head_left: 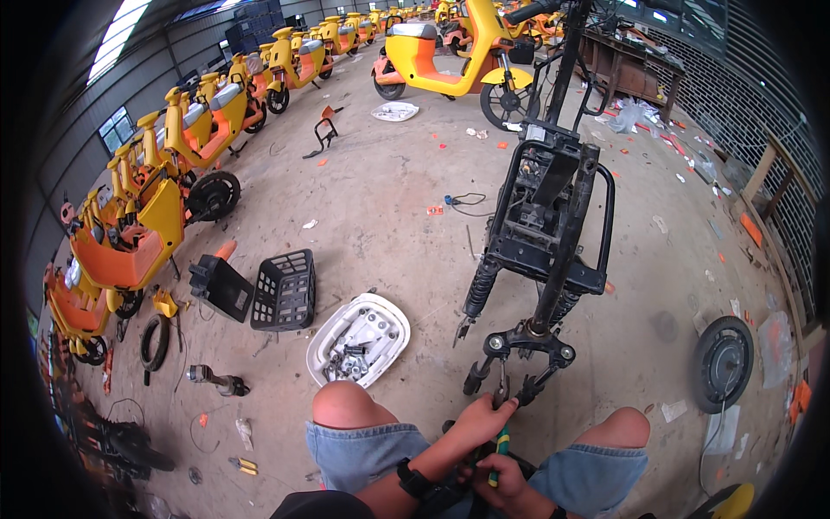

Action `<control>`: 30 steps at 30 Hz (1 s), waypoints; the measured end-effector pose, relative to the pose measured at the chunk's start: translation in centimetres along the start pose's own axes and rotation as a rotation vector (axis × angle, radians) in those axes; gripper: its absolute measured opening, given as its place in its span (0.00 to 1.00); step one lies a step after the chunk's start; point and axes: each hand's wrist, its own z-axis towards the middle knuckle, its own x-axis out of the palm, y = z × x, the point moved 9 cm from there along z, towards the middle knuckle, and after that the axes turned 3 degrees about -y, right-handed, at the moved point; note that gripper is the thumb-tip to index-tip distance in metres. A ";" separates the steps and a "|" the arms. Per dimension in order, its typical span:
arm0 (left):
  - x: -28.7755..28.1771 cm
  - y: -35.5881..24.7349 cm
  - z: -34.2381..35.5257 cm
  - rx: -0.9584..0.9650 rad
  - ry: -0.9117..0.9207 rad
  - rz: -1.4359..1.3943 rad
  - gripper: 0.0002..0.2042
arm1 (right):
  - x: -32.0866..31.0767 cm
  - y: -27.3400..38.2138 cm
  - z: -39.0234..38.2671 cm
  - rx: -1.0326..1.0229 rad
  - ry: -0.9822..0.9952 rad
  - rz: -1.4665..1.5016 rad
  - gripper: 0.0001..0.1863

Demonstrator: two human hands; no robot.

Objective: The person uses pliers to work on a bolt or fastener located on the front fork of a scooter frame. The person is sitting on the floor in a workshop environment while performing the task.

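Observation:
Between my knees, below the black scooter frame (553, 216), both hands are at work. My left hand (481, 422) is closed, its fingertips pinching a small part under the front fork bracket (529, 342); the part is too small and covered to name. My right hand (508, 486) sits lower and nearer to me, its fingers wrapped round a tool with green and yellow handles (501, 451). The tool's head is hidden by my left hand. A white plastic tub (399, 322) of loose metal parts lies left of the fork.
A black crate (284, 290) and a black box (222, 285) stand left of the tub. Yellow scooters (450, 56) line the left and back. On the right lies a hub-motor wheel (724, 363). Scraps, a tyre (155, 342) and a blue-ended cable (467, 201) are on the floor.

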 end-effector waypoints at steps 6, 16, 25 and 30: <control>0.2 0.1 0.2 0.026 -0.017 -0.009 0.35 | -3.2 -0.9 0.7 0.040 -0.031 0.018 0.18; 1.6 2.0 1.4 -0.012 0.020 -0.163 0.32 | -2.8 -0.9 0.6 0.040 0.001 0.021 0.19; 0.4 -0.1 2.6 -0.047 -0.056 -0.816 0.21 | -1.0 0.8 -0.9 0.017 -0.105 -0.060 0.18; 1.6 0.5 4.1 0.017 -0.008 -0.802 0.18 | -2.1 0.9 -0.9 0.050 -0.221 -0.112 0.18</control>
